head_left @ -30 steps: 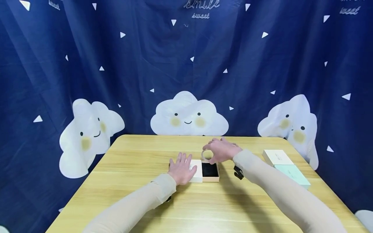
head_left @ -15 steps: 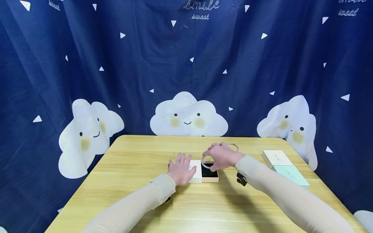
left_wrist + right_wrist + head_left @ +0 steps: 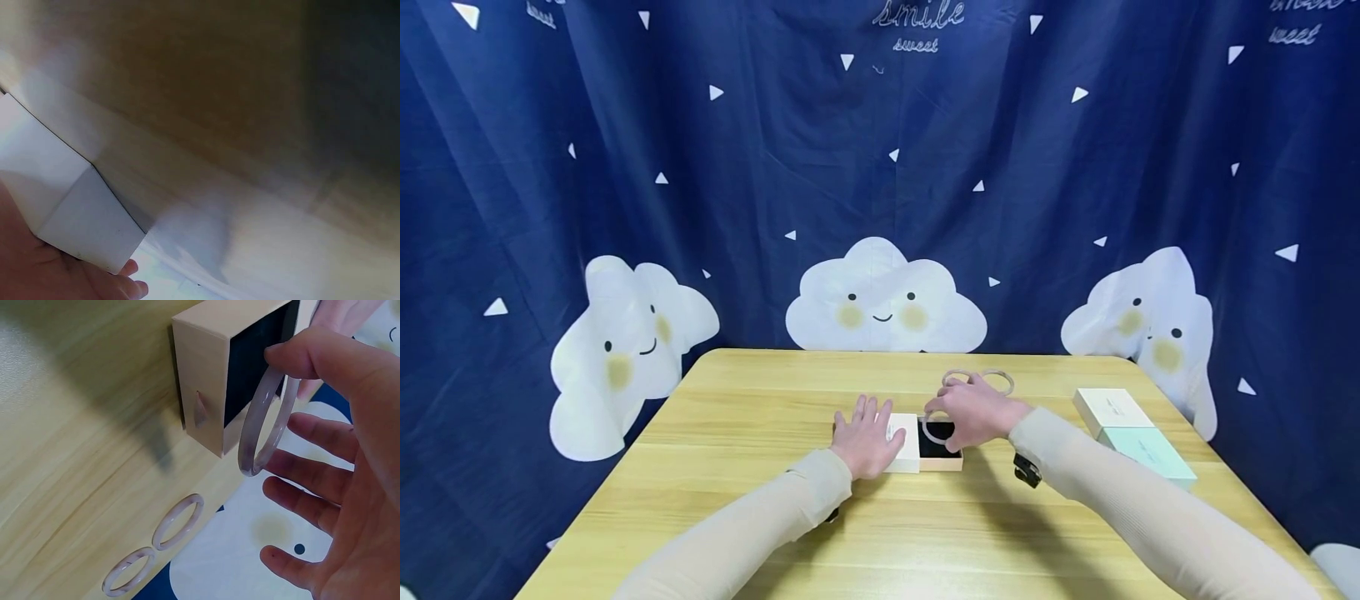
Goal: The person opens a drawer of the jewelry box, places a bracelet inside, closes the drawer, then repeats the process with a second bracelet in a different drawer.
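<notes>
A dark blue curtain printed with smiling white clouds (image 3: 886,296) hangs behind a light wooden table with rounded corners (image 3: 737,517). On the table's right side lie a flat white cardboard box (image 3: 1112,408) and, touching its near edge, a flat mint-green cardboard box (image 3: 1152,454).

Near the middle of the table sits a small beige drawer box with a black lining (image 3: 942,451), its white sleeve (image 3: 907,443) slid to the left so the black inside shows. The left hand (image 3: 867,440) rests flat on the sleeve, fingers straight and spread; in the left wrist view only the heel of the hand (image 3: 44,272) shows against the sleeve's corner (image 3: 69,206).

The right hand (image 3: 973,411) hovers over the open drawer and pinches a pale translucent bangle (image 3: 267,420) between thumb and forefinger, the other fingers loosely spread; the ring hangs just above the black lining. Two more pale bangles (image 3: 979,379) lie side by side on the table just beyond the right hand.
</notes>
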Demonstrator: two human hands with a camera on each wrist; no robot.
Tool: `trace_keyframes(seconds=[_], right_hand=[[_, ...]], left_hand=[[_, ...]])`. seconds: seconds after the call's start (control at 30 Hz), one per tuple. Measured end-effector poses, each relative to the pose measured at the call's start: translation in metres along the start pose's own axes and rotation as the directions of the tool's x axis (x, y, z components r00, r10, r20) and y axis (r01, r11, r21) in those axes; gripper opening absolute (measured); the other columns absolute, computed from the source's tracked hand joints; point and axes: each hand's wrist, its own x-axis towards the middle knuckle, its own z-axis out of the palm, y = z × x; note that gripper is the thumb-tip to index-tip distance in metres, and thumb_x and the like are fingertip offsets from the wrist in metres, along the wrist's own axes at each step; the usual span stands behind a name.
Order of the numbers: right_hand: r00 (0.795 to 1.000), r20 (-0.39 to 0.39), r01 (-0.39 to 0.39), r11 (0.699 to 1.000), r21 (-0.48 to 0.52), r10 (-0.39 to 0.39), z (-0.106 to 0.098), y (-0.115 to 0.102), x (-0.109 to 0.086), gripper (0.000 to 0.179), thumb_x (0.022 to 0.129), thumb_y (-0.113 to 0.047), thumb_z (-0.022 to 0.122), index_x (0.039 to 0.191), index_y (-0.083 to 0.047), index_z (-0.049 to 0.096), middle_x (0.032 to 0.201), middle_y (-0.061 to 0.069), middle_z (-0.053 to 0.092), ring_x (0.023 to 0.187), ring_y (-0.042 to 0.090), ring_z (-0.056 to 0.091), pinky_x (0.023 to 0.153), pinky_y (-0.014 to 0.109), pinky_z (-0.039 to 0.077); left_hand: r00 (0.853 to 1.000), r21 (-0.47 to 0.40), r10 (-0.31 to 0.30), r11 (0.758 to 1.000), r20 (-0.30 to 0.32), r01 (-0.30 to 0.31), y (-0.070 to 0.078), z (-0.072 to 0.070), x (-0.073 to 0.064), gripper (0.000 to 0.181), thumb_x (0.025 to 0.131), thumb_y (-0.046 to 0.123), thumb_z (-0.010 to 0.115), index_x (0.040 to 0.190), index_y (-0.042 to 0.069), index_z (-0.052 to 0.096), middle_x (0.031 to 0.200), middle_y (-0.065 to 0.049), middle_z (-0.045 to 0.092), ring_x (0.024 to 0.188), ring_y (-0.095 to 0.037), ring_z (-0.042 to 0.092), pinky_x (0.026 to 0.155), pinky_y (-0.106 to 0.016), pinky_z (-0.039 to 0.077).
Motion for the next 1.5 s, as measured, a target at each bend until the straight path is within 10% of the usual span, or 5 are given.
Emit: trace_keyframes(seconds=[1.5], right_hand=[[0.998,0.067,0.007,0.998,-0.069,-0.003,0.004,-0.014,0.012,0.046,0.074,-0.042,0.082,0.117,-0.027,0.074,0.104,-0.011,0.074,0.098,0.018,0.058,0.087,0.051,0.045]], left_hand=[[1.000,0.009,0.001,1.000,-0.006,-0.001,0.003,-0.008,-0.004,0.070,0.104,0.058,0.024,0.161,0.018,0.026,0.166,-0.016,0.025,0.155,-0.036,0.016,0.115,-0.072,0.018]])
